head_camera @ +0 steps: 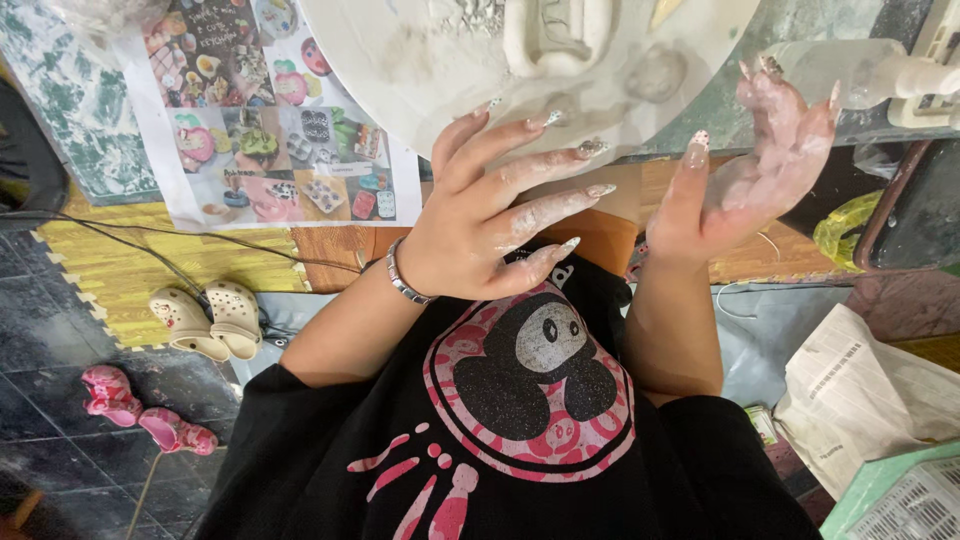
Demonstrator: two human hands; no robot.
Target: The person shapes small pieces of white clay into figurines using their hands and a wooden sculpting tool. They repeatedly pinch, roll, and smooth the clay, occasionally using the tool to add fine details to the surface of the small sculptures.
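Clay-smeared hands fill the middle of what we see, both raised in front of a round white work board (400,70) that lies on the surface (800,30) at twelve o'clock. Our left hand (480,235) is palm down with its long decorated nails pointing toward three o'clock, the fingers (540,165) spread apart and holding nothing; a silver bracelet (405,280) circles its wrist. Our right hand (745,175) is turned palm up, wet with pale clay slip, its fingers (790,110) loosely apart and also empty, their tips just before the surface's edge. On the board, at twelve o'clock from the left hand, sits a pale moulded clay piece (555,35) with raised walls, near the fingertips but not touched by them, and a small rounded grey lump (657,72) lies just beside it. A sheet of colour photo prints (270,120) hangs down at ten o'clock. On the dark floor at eight o'clock we see a pair of cream clogs (205,320) and, farther toward the edge, a pair of small pink clogs (140,410). Crumpled newspaper (860,390) lies at four o'clock above a green plastic basket (900,495).
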